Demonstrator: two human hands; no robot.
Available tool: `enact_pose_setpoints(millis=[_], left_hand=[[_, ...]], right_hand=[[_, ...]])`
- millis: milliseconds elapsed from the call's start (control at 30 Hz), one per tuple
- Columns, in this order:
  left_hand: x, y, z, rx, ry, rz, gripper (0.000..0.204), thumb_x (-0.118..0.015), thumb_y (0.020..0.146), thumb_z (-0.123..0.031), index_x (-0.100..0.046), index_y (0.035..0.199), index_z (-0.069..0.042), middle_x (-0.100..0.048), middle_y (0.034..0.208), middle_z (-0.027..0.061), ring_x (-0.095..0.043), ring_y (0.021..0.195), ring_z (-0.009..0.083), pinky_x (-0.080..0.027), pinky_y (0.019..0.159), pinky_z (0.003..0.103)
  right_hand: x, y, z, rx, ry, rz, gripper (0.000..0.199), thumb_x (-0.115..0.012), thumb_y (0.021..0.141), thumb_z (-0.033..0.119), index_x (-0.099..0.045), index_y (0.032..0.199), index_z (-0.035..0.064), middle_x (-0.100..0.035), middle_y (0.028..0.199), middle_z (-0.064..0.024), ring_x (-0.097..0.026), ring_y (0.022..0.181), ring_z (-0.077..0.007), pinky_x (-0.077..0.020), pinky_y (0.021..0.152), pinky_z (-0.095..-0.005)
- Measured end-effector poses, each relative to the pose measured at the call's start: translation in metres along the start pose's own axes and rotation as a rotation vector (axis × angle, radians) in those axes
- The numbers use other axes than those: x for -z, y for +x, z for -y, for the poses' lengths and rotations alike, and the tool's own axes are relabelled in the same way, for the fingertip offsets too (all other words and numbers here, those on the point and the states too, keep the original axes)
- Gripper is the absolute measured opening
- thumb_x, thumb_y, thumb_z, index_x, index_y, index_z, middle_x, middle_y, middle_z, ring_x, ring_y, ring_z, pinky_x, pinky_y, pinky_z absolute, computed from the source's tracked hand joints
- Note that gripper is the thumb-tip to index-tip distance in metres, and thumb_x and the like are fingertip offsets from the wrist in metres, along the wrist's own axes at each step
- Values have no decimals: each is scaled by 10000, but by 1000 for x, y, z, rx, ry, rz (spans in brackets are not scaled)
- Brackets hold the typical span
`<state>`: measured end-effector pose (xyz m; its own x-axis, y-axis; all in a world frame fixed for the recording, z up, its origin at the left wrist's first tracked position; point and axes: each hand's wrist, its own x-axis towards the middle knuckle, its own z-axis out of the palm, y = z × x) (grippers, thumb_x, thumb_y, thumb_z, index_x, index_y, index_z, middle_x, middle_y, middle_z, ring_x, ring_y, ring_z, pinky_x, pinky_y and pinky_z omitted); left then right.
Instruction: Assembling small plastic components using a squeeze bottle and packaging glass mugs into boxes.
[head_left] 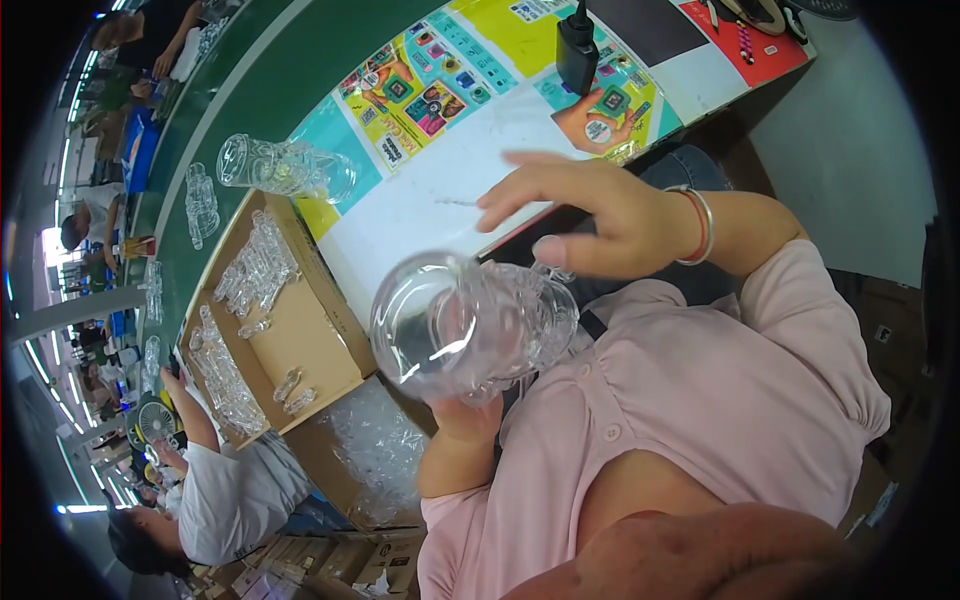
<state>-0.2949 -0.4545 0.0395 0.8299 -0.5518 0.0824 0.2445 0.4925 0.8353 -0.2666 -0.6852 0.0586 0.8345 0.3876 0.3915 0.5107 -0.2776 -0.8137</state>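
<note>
The left hand [470, 410] grips a clear plastic cup [470, 325] from below, mostly hidden behind it; the cup's round open mouth faces the camera. At two o'clock from the cup, the right hand [590, 215] hovers open, fingers spread

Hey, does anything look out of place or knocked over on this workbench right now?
One clear plastic cup lies tipped on its side on the bench above the cardboard box. Otherwise nothing stands out: the left hand holds a clear cup, and the right hand hovers open.
</note>
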Motion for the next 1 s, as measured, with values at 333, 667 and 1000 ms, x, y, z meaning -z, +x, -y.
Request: enact_pose_setpoints(millis=[333,667,1000], left_hand=[[16,3,3,-386,941,116,612,-316,866,-569,-296,1350,-194,-423,1255,247,-470,1105,396,-381,925,496],[20,15,7,-814,1254,256,571,-279,875,-605,-369,1313,-250,-460,1232,218,-489,1091,387,-375,916,515],[53,-17,46,-277,531,544,528,-312,919,-360,-427,1251,34,-487,1198,219,-488,1095,369,-333,970,422]], right_hand=[[-8,-9,1,277,-347,-140,306,-640,680,49,-571,976,81,-634,986,-41,-595,977,-220,-279,987,-611],[-7,-9,-7,307,-323,-141,253,-652,685,41,-571,924,65,-635,994,-59,-594,984,-236,-283,979,-620],[-36,-24,13,224,549,312,609,-365,912,454,-403,1270,-38,-388,1311,-243,-407,1213,-349,-305,1005,-404]])
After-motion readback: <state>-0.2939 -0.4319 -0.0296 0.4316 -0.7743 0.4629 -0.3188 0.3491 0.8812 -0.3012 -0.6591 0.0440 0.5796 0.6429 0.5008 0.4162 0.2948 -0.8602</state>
